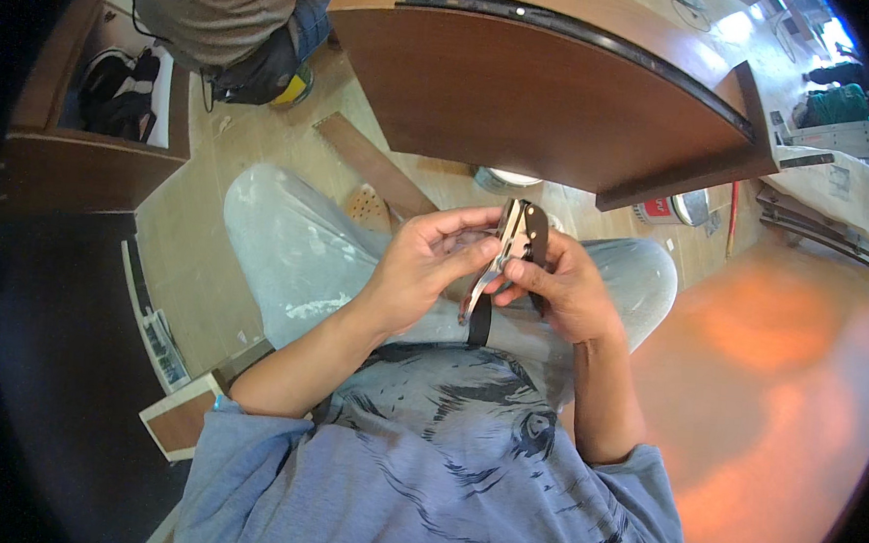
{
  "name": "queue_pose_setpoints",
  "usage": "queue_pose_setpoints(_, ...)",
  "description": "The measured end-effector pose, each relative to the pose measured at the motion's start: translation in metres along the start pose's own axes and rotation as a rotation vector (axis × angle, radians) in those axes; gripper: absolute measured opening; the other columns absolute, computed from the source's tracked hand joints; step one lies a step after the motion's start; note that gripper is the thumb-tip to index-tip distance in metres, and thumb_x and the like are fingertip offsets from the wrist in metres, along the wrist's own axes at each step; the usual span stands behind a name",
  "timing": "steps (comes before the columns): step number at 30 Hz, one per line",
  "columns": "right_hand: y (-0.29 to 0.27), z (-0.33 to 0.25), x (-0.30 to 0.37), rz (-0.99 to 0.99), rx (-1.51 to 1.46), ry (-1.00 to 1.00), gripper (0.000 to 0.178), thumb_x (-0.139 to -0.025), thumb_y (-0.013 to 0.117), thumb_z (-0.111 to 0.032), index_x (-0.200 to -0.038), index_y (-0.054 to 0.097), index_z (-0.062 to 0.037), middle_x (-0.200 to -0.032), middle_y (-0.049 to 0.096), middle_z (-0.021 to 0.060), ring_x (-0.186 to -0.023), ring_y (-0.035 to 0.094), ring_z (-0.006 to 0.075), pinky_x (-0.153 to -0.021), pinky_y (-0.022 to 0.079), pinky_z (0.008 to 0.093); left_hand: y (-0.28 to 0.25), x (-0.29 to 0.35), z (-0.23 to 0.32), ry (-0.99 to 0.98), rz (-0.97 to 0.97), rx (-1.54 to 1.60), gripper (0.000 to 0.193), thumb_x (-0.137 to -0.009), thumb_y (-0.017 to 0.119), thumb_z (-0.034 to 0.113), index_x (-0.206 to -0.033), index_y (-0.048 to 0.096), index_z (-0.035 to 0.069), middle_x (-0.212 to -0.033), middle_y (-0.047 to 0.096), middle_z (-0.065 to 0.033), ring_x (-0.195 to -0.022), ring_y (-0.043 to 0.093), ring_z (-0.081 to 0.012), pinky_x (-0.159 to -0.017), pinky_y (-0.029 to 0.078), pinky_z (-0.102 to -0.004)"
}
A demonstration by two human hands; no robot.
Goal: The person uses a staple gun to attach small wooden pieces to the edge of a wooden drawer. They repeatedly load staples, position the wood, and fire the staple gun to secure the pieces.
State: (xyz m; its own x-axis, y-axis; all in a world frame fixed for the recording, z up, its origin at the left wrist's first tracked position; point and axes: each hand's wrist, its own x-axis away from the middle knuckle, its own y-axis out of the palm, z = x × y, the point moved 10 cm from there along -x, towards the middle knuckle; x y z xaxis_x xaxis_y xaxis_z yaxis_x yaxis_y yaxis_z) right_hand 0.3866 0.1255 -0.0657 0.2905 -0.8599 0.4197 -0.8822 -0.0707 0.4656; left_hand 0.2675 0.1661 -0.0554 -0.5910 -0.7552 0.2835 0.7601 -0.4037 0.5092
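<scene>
Above my lap, both hands hold a shiny metal and black hand tool (523,232) with small round rivets; its exact kind is unclear. My left hand (435,262) pinches its left side between thumb and fingers. On its lower right, my right hand (576,294) is closed, with the thumb against the metal part. A narrow curved metal piece points down from the tool toward my belly. Part of the tool is hidden behind my fingers. A dark strap (480,321) shows just below it, against my light, stained trousers (289,234).
A large brown wooden panel (522,99) with a black rail stands ahead. Beyond my knees are a brown board (376,162), a paint can (676,207) and a whitish bucket (506,180). Another person (212,14) is at the upper left, near an open cabinet (43,143).
</scene>
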Motion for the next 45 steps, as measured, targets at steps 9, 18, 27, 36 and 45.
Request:
queue_pose_setpoints(9,0.013,0.001,-0.018,-0.182,-0.276,-0.037,0.053,-0.089,0.069,-0.016,-0.138,0.055,0.0024,-0.122,0.064,0.0074,-0.105,0.061,0.0158,-0.092,0.05,0.0325,-0.002,-0.003,0.025,0.155,-0.012,-0.115,0.03,-0.092,0.077,0.004,-0.121,0.073,-0.001,-0.139,0.059,-0.0154,-0.108,0.067,-0.0144,-0.079,0.058,-0.0246)
queue_pose_setpoints(18,0.008,0.011,-0.024,-0.112,-0.358,-0.023,0.053,-0.078,0.062,-0.019,-0.125,0.058,0.0058,-0.11,0.061,0.0122,-0.103,0.061,0.0227,-0.09,0.05,0.0362,0.0,-0.002,0.023,0.166,0.039,-0.143,0.032,-0.089,0.079,0.002,-0.12,0.072,-0.003,-0.14,0.056,-0.0173,-0.103,0.066,-0.012,-0.079,0.059,-0.023)
queue_pose_setpoints(27,0.017,0.017,-0.031,-0.19,-0.508,0.005,0.048,-0.077,0.06,-0.019,-0.12,0.058,0.003,-0.107,0.062,0.0115,-0.1,0.062,0.0232,-0.088,0.051,0.0361,-0.001,-0.003,0.023,0.188,0.081,-0.115,0.027,-0.088,0.08,-0.002,-0.113,0.071,-0.006,-0.138,0.056,-0.0199,-0.103,0.068,-0.0153,-0.08,0.061,-0.0248)
queue_pose_setpoints(36,-0.001,0.011,-0.025,-0.069,-0.3,-0.01,0.051,-0.084,0.066,-0.014,-0.132,0.056,-0.0003,-0.105,0.062,0.0024,-0.091,0.059,0.0112,-0.08,0.048,0.0264,-0.003,0.001,0.039,0.338,0.128,-0.329,0.02,-0.088,0.079,-0.002,-0.108,0.074,-0.004,-0.131,0.064,-0.0195,-0.096,0.073,-0.018,-0.08,0.062,-0.0273)
queue_pose_setpoints(45,-0.003,0.003,-0.025,-0.014,-0.14,0.014,0.047,-0.084,0.066,-0.01,-0.13,0.059,-0.0023,-0.104,0.063,0.0014,-0.09,0.058,0.0103,-0.081,0.047,0.0259,0.013,0.017,0.077,0.646,0.191,-0.883,0.021,-0.082,0.081,-0.001,-0.103,0.079,0.003,-0.108,0.074,-0.0143,-0.092,0.075,-0.0245,-0.078,0.06,-0.031)
